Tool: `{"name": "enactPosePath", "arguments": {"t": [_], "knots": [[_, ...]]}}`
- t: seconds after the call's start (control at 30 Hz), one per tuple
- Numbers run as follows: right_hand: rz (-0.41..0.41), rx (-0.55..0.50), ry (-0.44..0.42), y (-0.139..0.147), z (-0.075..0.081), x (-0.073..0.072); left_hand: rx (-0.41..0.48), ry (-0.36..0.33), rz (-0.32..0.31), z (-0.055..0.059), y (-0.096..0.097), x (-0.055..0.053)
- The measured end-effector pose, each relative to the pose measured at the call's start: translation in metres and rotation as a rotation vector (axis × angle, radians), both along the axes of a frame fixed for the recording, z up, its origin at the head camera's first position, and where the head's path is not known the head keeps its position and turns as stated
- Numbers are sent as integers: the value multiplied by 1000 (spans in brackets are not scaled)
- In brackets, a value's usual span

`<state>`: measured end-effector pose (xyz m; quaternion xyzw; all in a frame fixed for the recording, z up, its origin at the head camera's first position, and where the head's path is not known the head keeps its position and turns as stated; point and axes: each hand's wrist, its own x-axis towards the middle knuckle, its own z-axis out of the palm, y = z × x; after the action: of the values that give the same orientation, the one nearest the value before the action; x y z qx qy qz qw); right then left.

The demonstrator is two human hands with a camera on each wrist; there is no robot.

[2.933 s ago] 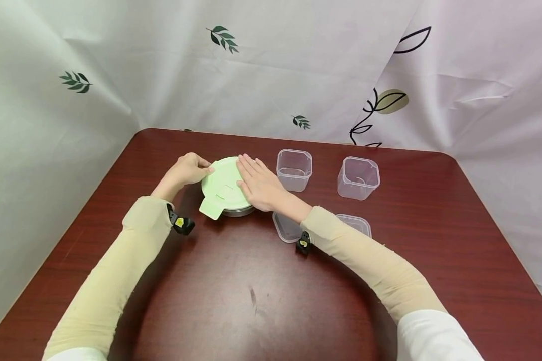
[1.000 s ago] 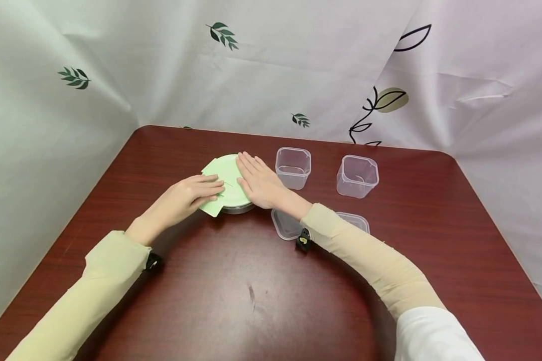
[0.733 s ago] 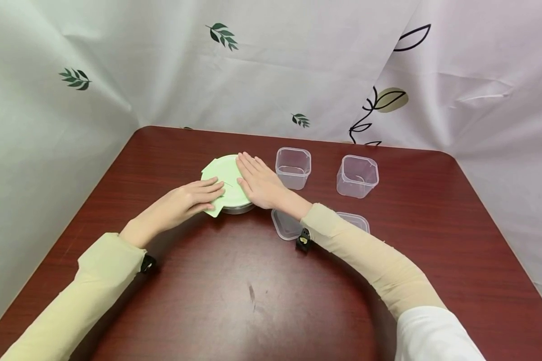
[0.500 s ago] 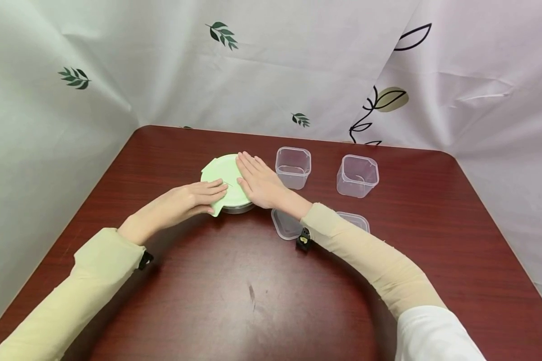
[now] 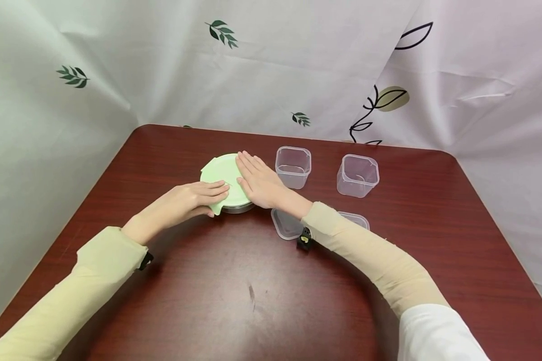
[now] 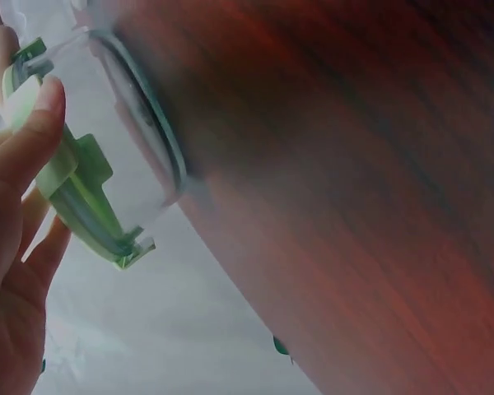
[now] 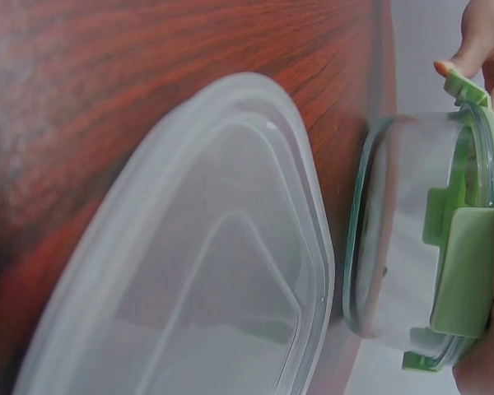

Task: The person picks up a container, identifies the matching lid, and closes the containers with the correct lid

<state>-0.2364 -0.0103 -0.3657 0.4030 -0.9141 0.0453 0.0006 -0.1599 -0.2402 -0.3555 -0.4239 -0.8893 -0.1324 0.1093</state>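
A round clear glass food container [image 7: 407, 189] with a light green snap lid [image 5: 219, 169] stands at the left back of the table. My right hand [image 5: 263, 184] lies flat across the right part of the lid, fingers straight. The left hand [image 5: 186, 201] holds the lid's front-left edge. Its fingers rest on top, and its thumb touches an outward-standing locking flap [image 7: 465, 87]. In the right wrist view another flap [image 7: 465, 270] hangs down along the glass wall. The left fingers partly cover the flap in the head view.
Two clear square plastic tubs [image 5: 293, 168] stand right of the round container, the second tub [image 5: 358, 175] farther right. Two clear lids lie in front of them: one lid [image 5: 285, 224] beside my right wrist, the other lid [image 5: 357, 219] partly behind my right forearm.
My left hand has come from the lid's left edge to the front-left flap, then shifted slightly inward over it. The right hand has stayed in place on the lid.
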Motion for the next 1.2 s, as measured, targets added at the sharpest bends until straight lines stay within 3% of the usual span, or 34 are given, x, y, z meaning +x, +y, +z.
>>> {"name": "enactPosePath", "arguments": {"t": [0.13,0.37,1.2], "knots": [[3,-7,2,-1,0,0,14,60,5,-1,1,-1],[-10,-2,19,-1,-2,0,0,99,9,2,6,-1],[1,4,32,-2,-2,1,78,160,-10,-4,8,-3]]}}
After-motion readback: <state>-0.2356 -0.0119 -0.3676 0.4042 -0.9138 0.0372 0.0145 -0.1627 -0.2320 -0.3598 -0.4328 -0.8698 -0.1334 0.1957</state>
